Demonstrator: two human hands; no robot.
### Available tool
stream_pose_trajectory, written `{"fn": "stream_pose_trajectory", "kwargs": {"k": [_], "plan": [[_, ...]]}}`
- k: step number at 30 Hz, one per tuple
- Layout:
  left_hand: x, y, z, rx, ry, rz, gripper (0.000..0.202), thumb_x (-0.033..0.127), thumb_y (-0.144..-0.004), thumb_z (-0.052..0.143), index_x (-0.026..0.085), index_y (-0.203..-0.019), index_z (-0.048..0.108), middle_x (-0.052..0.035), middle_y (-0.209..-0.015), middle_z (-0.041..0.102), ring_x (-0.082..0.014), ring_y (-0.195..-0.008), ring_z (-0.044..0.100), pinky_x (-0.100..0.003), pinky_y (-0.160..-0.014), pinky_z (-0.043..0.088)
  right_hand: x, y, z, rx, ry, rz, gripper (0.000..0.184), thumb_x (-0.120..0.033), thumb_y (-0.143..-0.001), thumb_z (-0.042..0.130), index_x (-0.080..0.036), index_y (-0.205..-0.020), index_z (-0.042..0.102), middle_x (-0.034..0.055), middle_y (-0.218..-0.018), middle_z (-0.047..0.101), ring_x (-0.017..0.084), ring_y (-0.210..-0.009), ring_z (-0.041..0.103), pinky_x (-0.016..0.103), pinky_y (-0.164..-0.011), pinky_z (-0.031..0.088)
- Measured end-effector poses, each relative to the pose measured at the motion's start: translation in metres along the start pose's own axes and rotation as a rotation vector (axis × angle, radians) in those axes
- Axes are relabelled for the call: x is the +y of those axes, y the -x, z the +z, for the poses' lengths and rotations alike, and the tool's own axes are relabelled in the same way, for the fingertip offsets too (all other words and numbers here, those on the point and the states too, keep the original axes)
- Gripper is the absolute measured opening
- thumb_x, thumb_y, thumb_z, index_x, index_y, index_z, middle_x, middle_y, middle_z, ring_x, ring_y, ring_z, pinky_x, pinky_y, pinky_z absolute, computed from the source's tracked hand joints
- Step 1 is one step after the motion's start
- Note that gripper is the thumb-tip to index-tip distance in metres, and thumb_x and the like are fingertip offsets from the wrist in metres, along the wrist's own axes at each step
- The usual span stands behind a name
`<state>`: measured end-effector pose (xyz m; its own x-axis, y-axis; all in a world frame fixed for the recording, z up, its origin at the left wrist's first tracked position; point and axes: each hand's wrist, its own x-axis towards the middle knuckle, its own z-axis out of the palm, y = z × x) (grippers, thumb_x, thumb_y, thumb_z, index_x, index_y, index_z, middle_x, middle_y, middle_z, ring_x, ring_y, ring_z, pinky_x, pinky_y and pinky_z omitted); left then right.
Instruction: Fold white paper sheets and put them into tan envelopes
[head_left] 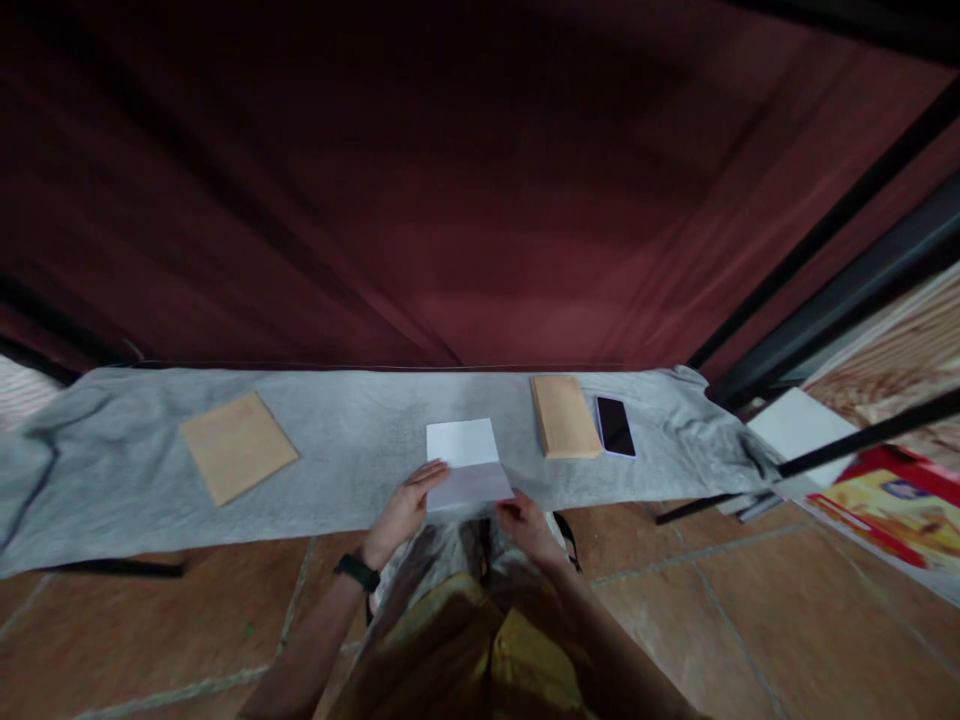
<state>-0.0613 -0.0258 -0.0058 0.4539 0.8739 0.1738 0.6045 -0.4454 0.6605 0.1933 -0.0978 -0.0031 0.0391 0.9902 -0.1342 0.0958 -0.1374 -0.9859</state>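
A white sheet of paper (463, 443) with a crease across it lies on the grey cloth in front of me, its nearer half shaded and lifted a little toward me. At the paper's left edge, close to the crease, my left hand (409, 502) grips it with the fingertips on top; the thumb cannot be made out. Its lower right corner is pinched between the fingers of my right hand (526, 525). A dark watch (357, 573) is on my left wrist.
The grey cloth (360, 430) covers a narrow table. Brown envelopes lie on it: one group (240, 447) at left, a thicker stack (566, 417) at right. A phone (616, 427) is beside the stack. Dark red fabric (480, 250) hangs behind; a red-yellow box (900, 510) stands at right.
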Motion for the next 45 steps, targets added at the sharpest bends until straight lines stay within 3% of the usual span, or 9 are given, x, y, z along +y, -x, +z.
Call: {"fn": "stream_pose_trajectory", "kwargs": {"k": [4,9,21,25,32,34,37,40,45], "plan": [[0.003,0.0,-0.006,-0.018,0.032,-0.004,0.058,0.009,-0.076,0.057,0.027,-0.13,0.069,-0.0059,-0.137,0.067,-0.0228,-0.136,0.056,-0.051,-0.119,0.042,0.005,-0.013,-0.021,0.158,0.347,-0.206,0.034,-0.011,-0.082,0.054,-0.022,-0.111,0.067,0.0107,-0.11,0.066,0.027,-0.107,0.062,0.045,-0.102,0.048],[0.003,-0.004,-0.011,-0.058,0.084,-0.023,0.051,0.013,-0.078,0.057,0.026,-0.126,0.071,-0.0068,-0.136,0.068,-0.0229,-0.135,0.056,-0.051,-0.118,0.042,0.002,-0.035,-0.027,0.097,0.703,-0.441,0.046,-0.005,-0.085,0.054,-0.024,-0.124,0.068,0.0102,-0.13,0.064,0.025,-0.123,0.056,0.047,-0.108,0.045],[-0.012,0.008,-0.005,0.078,0.039,-0.061,0.044,0.009,-0.081,0.053,0.026,-0.116,0.075,-0.0067,-0.134,0.069,-0.0217,-0.131,0.059,-0.049,-0.114,0.046,0.003,-0.068,-0.023,0.05,0.798,-0.415,0.037,-0.004,-0.087,0.062,-0.029,-0.108,0.079,0.0058,-0.125,0.07,0.022,-0.116,0.062,0.038,-0.1,0.049],[-0.011,0.01,-0.014,-0.056,-0.042,0.019,0.039,0.016,-0.086,0.059,0.028,-0.12,0.075,-0.0078,-0.139,0.066,-0.0238,-0.137,0.055,-0.048,-0.116,0.044,0.005,-0.06,-0.026,-0.031,0.806,-0.463,0.052,0.001,-0.083,0.061,-0.036,-0.116,0.076,0.0014,-0.141,0.063,0.022,-0.126,0.057,0.041,-0.101,0.048],[-0.005,0.01,-0.027,-0.234,-0.132,0.056,0.039,0.029,-0.084,0.07,0.034,-0.122,0.073,-0.0051,-0.151,0.055,-0.0263,-0.146,0.043,-0.052,-0.121,0.034,0.001,-0.055,-0.033,-0.151,0.803,-0.493,0.042,-0.002,-0.083,0.064,-0.035,-0.105,0.079,-0.0014,-0.126,0.073,0.019,-0.122,0.061,0.042,-0.105,0.044],[-0.004,0.008,-0.026,-0.187,-0.049,0.025,0.022,0.036,-0.088,0.065,0.032,-0.104,0.08,-0.0049,-0.144,0.063,-0.0252,-0.141,0.05,-0.048,-0.119,0.038,-0.001,-0.059,-0.032,-0.137,0.79,-0.496,0.025,-0.01,-0.087,0.067,-0.031,-0.095,0.079,-0.0003,-0.119,0.075,0.018,-0.114,0.065,0.037,-0.101,0.045],[0.0,0.002,-0.019,-0.014,0.027,-0.164,0.038,0.045,-0.093,0.054,0.024,-0.075,0.079,-0.0063,-0.112,0.078,-0.024,-0.112,0.067,-0.036,-0.098,0.054,-0.005,-0.067,-0.025,-0.066,0.799,-0.436,0.022,-0.023,-0.098,0.061,-0.025,-0.083,0.076,0.0019,-0.101,0.077,0.016,-0.097,0.068,0.03,-0.091,0.047],[0.007,-0.01,-0.012,0.115,-0.016,-0.359,0.049,0.053,-0.095,0.047,0.018,-0.075,0.074,-0.0037,-0.078,0.074,-0.0195,-0.077,0.067,-0.028,-0.069,0.052,-0.01,-0.074,-0.014,0.034,0.869,-0.324,0.03,-0.027,-0.104,0.051,-0.021,-0.085,0.074,0.0034,-0.093,0.075,0.016,-0.093,0.068,0.027,-0.087,0.046],[0.016,-0.037,-0.007,0.196,-0.129,-0.508,0.051,0.054,-0.097,0.043,0.017,-0.081,0.073,-0.0032,-0.072,0.07,-0.0166,-0.068,0.063,-0.025,-0.06,0.041,-0.017,-0.081,0.002,0.146,1.007,-0.147,0.03,-0.028,-0.105,0.046,-0.02,-0.093,0.073,0.0068,-0.098,0.075,0.019,-0.098,0.068,0.025,-0.089,0.045]]}}
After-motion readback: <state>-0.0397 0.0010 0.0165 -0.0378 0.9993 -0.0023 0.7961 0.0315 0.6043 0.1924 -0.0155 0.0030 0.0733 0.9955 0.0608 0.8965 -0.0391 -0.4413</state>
